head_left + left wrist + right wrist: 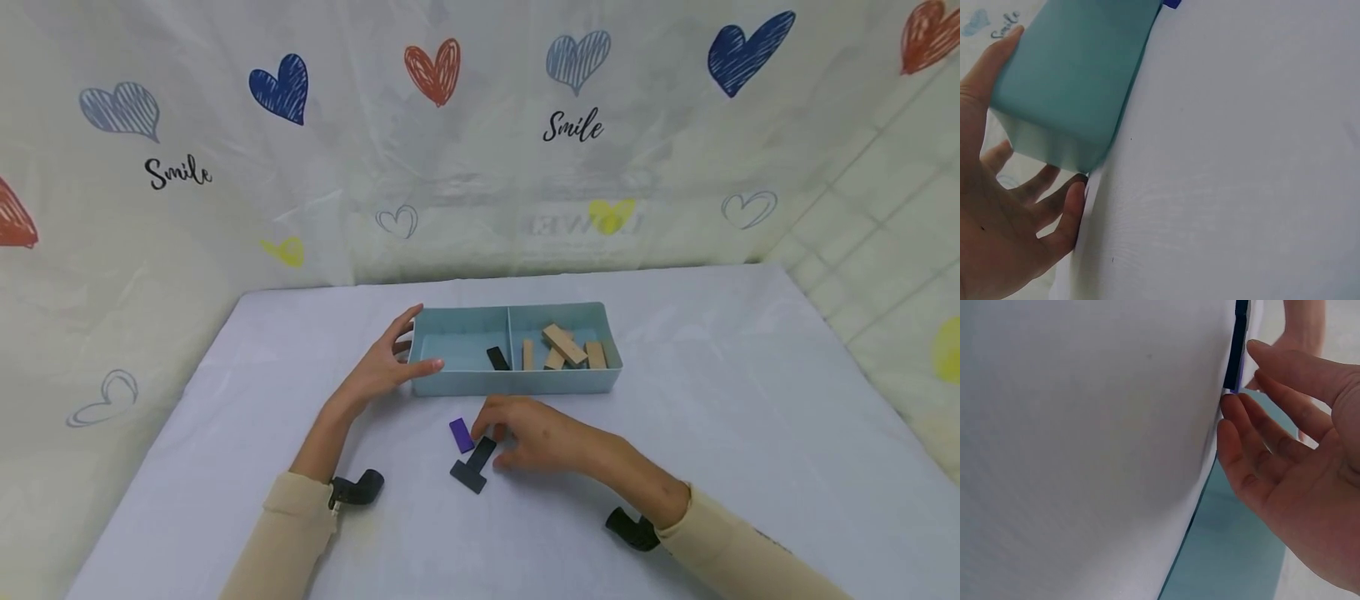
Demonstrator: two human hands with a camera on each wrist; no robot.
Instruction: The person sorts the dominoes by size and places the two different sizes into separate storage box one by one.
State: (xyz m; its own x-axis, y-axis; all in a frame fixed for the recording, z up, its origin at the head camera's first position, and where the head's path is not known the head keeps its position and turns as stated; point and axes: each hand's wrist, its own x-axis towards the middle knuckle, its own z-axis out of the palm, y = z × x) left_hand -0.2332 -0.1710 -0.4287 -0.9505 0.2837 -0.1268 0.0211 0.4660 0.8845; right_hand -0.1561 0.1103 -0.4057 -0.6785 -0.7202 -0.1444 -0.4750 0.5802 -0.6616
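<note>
In the head view my left hand [385, 362] holds the left end of a pale blue two-compartment box [517, 382], thumb over the front rim and fingers around the end wall. The left wrist view shows that box [1072, 69] up close beside the fingers. My right hand [536, 433] hovers low over the table, thumb and fingers apart with nothing visible between them. Just left of its fingertips lie two black blocks, an upper one [482, 453] meeting a lower one [468, 477] in a T-like layout. Beside them is a purple block [461, 435].
One black block [497, 358] lies in the box's left compartment. Several wooden blocks [564, 344] are heaped in the right one. A white cloth [735, 417] covers the table, and a printed curtain [480, 167] hangs behind it.
</note>
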